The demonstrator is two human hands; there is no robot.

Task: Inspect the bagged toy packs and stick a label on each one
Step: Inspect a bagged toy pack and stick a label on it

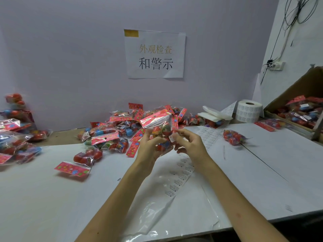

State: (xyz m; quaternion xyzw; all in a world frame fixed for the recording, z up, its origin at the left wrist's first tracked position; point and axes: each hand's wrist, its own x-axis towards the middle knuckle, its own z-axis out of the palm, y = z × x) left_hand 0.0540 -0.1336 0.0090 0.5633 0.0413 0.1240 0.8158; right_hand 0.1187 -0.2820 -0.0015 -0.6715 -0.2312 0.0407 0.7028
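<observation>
Far left, a pile of bagged packs (pixel 15 137) spills out of the frame, its full extent cut off. Next along, a single pack (pixel 78 163) lies flat on the white table (pixel 52 198), red header card toward the camera. Behind it the central heap (pixel 118 130) sits against the wall, bags overlapping so much that no count is possible. Up on the wall hangs a paper sign (pixel 154 54) with printed characters.

Centre now: the left hand (pixel 150 147) has its grip curled round the lower part of the held pack (pixel 159 124). The pack is raised above the table in front of the heap, with its header card uppermost. The fingers hide much of the bag's bottom. Just beside it is the right hand (pixel 190 145), its grip pinching a small white label (pixel 172 138) between thumb and forefinger, right at the bag's face. Whether the label touches the film I cannot tell, and its print is too small to read.

Below the hands a label strip (pixel 181 175) lies on the table, partly hidden by the right forearm. A crinkled clear plastic sheet (pixel 166 215) reaches the near edge. Moving right, a lone pack (pixel 233 137) rests by itself. A label roll (pixel 249 110) stands upright near the wall. A tilted cardboard box (pixel 297 95), cut off at the right edge, holds more packs, only partly visible over its wall
</observation>
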